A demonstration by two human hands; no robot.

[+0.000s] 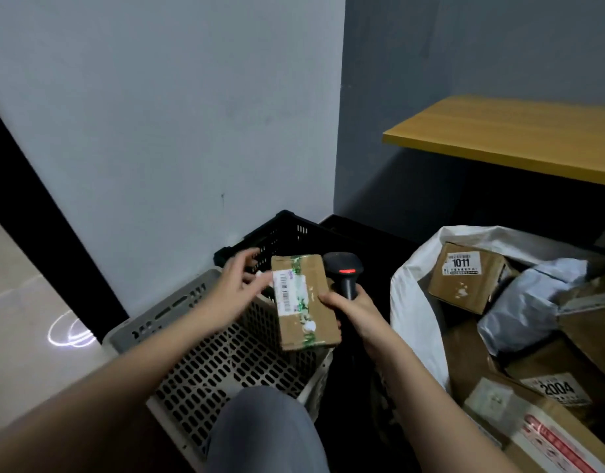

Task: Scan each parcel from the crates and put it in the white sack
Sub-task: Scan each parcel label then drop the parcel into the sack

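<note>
Hands (233, 288) (345, 307) flank the parcel (304, 302); right grips the scanner (343, 271).

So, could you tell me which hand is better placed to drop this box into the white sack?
Probably the left hand: it touches the box, while the right hand is wrapped round the scanner, though the sack lies on the right.
</note>
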